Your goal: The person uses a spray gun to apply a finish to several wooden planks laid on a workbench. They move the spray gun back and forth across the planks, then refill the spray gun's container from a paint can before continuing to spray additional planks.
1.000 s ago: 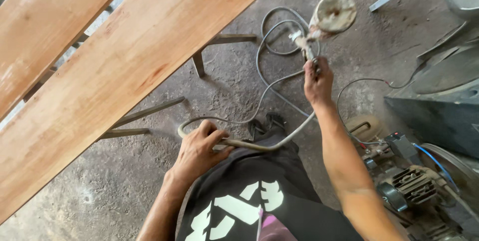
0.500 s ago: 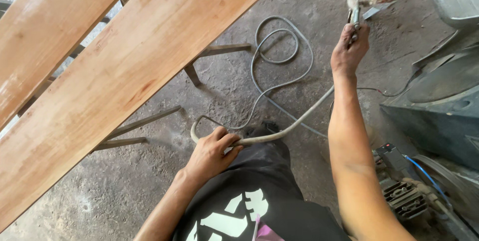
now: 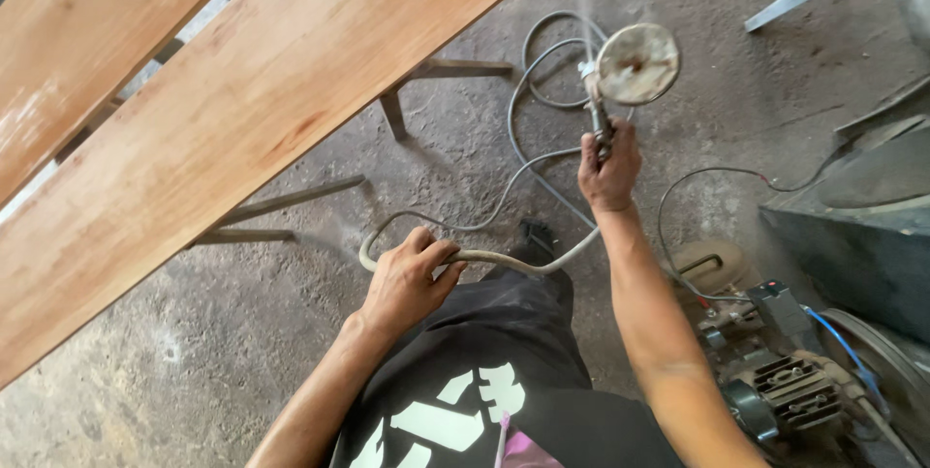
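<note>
The right hand is clamped around the grip of a spray gun, held out in front of the body with its round, crusted cup on top. A thin pale mist hangs just above the nozzle, so the gun appears to be spraying, though it points toward the concrete floor and not at the wood. The left hand has its fingers curled shut on the grey hose, gathering a loop of it just in front of the black shirt; the hose runs from that hand across to the gun's handle, with more slack coiled on the floor beyond.

As a judgement, the work looks to be at an early or between-passes stage: the two long wooden planks lying on metal trestles to the left show warm bare-looking colour, and the nearer plank lies well apart from the nozzle. Whether any coat is on them I cannot tell. A compressor motor sits on the floor beside the right arm.
</note>
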A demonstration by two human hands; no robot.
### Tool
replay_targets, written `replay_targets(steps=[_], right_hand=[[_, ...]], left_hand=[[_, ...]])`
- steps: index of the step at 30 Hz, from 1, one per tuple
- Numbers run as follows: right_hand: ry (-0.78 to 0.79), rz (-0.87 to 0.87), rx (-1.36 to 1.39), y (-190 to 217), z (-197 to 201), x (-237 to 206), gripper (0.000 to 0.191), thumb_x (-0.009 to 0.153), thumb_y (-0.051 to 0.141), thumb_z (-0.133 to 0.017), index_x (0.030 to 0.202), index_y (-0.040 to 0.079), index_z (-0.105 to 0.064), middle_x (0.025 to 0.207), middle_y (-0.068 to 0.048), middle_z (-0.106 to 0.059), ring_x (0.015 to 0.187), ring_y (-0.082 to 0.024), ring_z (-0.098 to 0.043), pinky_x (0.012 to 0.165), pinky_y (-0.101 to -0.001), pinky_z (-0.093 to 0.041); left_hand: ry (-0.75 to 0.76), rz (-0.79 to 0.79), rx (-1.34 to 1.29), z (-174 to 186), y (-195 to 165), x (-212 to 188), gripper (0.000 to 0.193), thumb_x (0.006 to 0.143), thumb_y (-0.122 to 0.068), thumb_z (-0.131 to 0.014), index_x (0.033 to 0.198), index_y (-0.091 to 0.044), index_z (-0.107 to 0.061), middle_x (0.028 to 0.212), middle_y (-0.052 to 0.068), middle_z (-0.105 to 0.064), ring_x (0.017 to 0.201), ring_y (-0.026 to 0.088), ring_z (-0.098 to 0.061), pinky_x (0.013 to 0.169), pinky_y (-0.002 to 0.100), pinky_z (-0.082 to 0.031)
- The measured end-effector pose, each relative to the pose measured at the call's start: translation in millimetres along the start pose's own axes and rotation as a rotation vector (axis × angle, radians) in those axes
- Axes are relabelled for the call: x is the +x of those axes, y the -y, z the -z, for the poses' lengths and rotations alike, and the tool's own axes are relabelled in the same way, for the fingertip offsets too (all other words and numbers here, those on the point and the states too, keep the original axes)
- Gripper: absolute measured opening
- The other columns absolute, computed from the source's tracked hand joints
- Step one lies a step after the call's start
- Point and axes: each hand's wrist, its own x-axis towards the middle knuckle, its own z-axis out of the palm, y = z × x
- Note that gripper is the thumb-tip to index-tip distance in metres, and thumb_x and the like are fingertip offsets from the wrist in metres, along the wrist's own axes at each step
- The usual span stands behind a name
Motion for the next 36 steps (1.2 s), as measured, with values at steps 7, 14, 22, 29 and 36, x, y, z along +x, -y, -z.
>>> replay_targets(steps=[7,14,22,29,36], right_hand=[[0.127,0.123,0.059,62,-43,-77,0.042,0.108,0.042,-0.060,0.125,0.003,-0.054,0.103,-0.021,-0.063,0.088,-0.043,-0.067,0.073,-0.0483,-0.054],[0.267,0.097,0.163,125,-98,-145,0.044,0.104,0.042,-0.064,0.123,0.004,-0.052,0.099,-0.020,-0.063,0.083,-0.044,-0.068,0.067,-0.0493,-0.054],[0.354,0.252,0.228,198,-163,-226,0.043,0.107,0.039,-0.064,0.126,0.004,-0.050,0.103,-0.021,-0.062,0.085,-0.047,-0.066,0.069,-0.0518,-0.053],[0.448,0.367,0.300,271,-230,-296,0.043,0.108,0.038,-0.064,0.128,0.002,-0.050,0.103,-0.022,-0.062,0.083,-0.047,-0.066,0.067,-0.0516,-0.052],[0.577,0.439,0.336,337,-301,-359,0.047,0.106,0.040,-0.063,0.129,0.001,-0.049,0.107,-0.024,-0.061,0.086,-0.047,-0.065,0.069,-0.0515,-0.053]], left_hand=[[-0.080,0.121,-0.039,0,36,-71,0.021,0.085,-0.023,-0.080,0.099,-0.008,-0.074,0.088,0.010,-0.061,0.068,0.028,-0.066,0.060,0.042,-0.053],[-0.173,0.247,-0.037,7,77,-170,0.020,0.084,-0.022,-0.080,0.099,-0.009,-0.076,0.087,0.010,-0.061,0.070,0.030,-0.066,0.061,0.042,-0.053],[-0.345,0.362,-0.048,5,122,-291,0.021,0.083,-0.022,-0.081,0.099,-0.010,-0.076,0.087,0.010,-0.061,0.071,0.029,-0.066,0.062,0.041,-0.053],[-0.453,0.518,-0.038,24,163,-389,0.020,0.082,-0.023,-0.081,0.098,-0.011,-0.076,0.087,0.006,-0.063,0.072,0.025,-0.068,0.063,0.038,-0.055],[-0.603,0.645,-0.070,36,193,-466,0.021,0.082,-0.021,-0.082,0.098,-0.010,-0.076,0.087,0.006,-0.064,0.072,0.025,-0.068,0.063,0.038,-0.056]])
